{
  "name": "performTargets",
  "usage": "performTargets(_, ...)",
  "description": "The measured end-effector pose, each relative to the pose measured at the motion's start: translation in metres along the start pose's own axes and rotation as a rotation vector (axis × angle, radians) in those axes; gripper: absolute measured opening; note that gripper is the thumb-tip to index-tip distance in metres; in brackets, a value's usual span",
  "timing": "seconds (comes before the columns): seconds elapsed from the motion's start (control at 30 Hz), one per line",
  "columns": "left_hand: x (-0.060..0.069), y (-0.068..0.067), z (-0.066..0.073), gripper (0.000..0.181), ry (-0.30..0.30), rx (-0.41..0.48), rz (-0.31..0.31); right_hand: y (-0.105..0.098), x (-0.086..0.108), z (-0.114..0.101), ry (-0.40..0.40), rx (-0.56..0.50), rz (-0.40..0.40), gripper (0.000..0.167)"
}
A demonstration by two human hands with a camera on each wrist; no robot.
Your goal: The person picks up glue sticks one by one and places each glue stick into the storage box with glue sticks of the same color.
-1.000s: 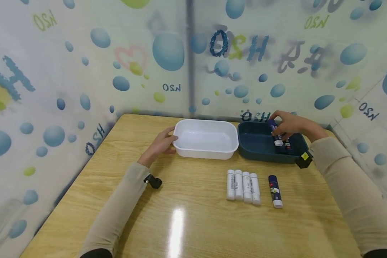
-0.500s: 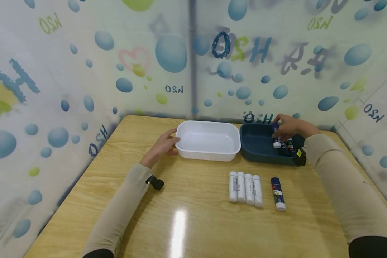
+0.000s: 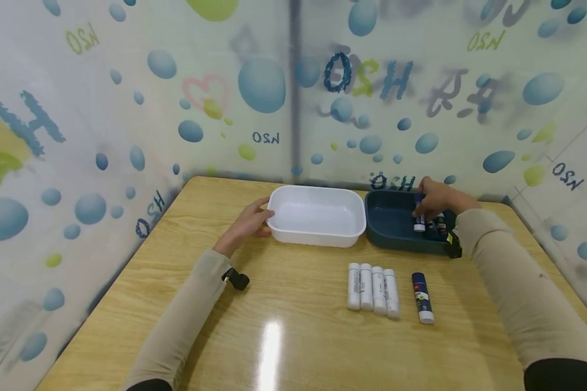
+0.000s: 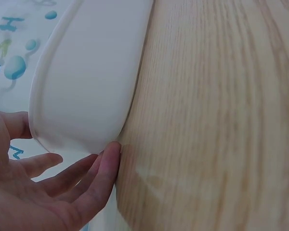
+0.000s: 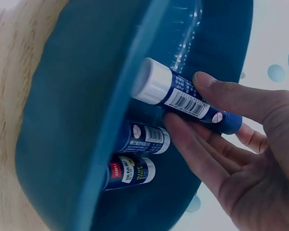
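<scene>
My right hand pinches a dark blue glue stick with a white end inside the dark blue bin. In the right wrist view, two more glue sticks lie beside it: one with a barcode and one with a red label. The near wall partly hides their other ends. My left hand rests against the left end of the white bin. The left wrist view shows its fingers fairly straight, touching the bin's outside, with one digit at the rim.
Several white tubes lie side by side on the wooden table in front of the bins. Right of them lies another blue glue stick. Printed walls stand close behind the table and at both sides.
My right hand has lowered the glue stick further into the dark blue bin, next to the ones lying there. The left hand stays at the white bin. The head view has shifted slightly.
</scene>
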State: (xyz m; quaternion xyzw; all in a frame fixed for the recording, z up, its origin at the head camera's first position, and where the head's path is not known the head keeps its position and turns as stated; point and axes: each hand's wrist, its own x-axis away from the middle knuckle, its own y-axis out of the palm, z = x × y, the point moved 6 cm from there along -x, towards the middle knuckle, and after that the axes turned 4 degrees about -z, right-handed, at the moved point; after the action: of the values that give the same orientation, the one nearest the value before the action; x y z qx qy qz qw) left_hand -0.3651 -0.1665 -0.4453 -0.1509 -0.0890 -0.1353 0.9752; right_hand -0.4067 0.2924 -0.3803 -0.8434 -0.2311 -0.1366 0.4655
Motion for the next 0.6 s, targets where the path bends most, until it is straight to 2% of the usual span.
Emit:
performTargets(0.5, 0.0012, -0.0007, -0.0009, 0.061, 0.006, -0.015, 0.012, 0.0104, -0.0042, 0.0044, 0.050, 0.062, 0.007, 0.065)
performTargets(0.6, 0.0008, 0.0000, -0.0004, 0.061, 0.007, -0.013, 0.004, 0.0104, -0.0049, 0.0064, 0.049, 0.107, 0.013, 0.054)
